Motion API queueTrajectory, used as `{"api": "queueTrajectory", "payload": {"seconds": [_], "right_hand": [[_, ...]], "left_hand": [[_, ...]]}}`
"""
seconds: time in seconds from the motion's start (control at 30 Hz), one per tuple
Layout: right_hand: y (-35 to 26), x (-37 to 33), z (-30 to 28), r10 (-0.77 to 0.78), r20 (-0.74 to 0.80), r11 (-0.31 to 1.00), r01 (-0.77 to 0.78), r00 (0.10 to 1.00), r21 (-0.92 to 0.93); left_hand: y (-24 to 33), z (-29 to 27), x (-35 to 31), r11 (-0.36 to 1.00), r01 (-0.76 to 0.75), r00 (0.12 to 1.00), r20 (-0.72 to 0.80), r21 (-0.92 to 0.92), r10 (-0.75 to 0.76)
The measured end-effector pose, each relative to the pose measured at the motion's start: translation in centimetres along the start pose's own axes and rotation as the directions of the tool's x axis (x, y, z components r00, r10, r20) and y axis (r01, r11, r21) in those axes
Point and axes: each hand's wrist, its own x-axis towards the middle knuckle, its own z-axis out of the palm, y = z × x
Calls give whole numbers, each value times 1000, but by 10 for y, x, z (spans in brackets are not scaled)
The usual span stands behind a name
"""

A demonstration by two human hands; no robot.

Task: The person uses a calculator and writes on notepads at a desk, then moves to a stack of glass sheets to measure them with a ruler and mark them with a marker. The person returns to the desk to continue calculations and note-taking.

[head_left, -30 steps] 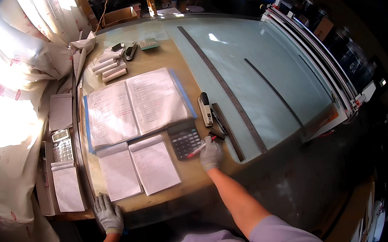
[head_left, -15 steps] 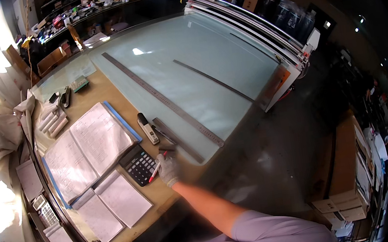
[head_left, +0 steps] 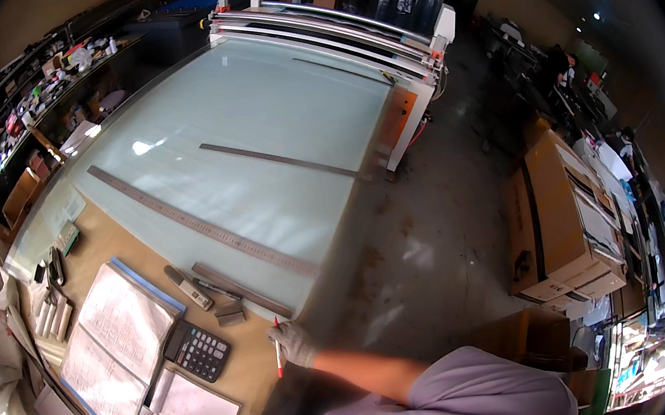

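My right hand (head_left: pixel 294 345), in a pale work glove, is closed around a white pen with red ends (head_left: pixel 279 361) at the table's near edge. Left of it lies a black desk calculator (head_left: pixel 198 350), beside a large open notebook (head_left: pixel 107 342) with handwritten pages. A smaller open pad (head_left: pixel 195 406) rests nearer me. Just beyond the hand are a small dark block (head_left: pixel 230 312), a grey-and-black handheld tool (head_left: pixel 189 288) and a short metal strip (head_left: pixel 243 291) on the glass edge. My left hand is out of the picture.
A large glass sheet (head_left: pixel 253 117) covers the tabletop, with a long steel ruler (head_left: pixel 191 219) and a darker bar (head_left: pixel 276 160) on it. A roller machine (head_left: pixel 334 31) spans the far end. Cardboard boxes (head_left: pixel 553 220) stand right, across the floor. Paper rolls (head_left: pixel 51 318) lie left.
The view has swung right. My right hand, still holding the pen, has moved away from the calculator toward the table edge, and the pen is now more upright. My left hand has left view.
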Motion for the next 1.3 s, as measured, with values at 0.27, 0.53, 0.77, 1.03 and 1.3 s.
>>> {"api": "queueTrajectory", "payload": {"seconds": [0.27,0.53,0.77,1.03,1.3], "right_hand": [[74,3,-81,95,37,989,-90,995,-117],[199,55,-161,177,32,979,-173,984,-108],[292,93,-209,364,127,865,-284,923,-414],[301,100,-201,225,-17,843,-203,974,-498],[294,100,-207,236,-46,840,-228,971,-492]], "left_hand": [[103,2,-21,970,-196,920,-315,147,233],[326,-49,7,679,-724,686,-27,-119,727],[367,-77,25,584,-791,587,45,-180,808],[377,-111,19,621,-750,611,123,-229,782],[375,-125,25,629,-751,626,84,-202,775]]}}
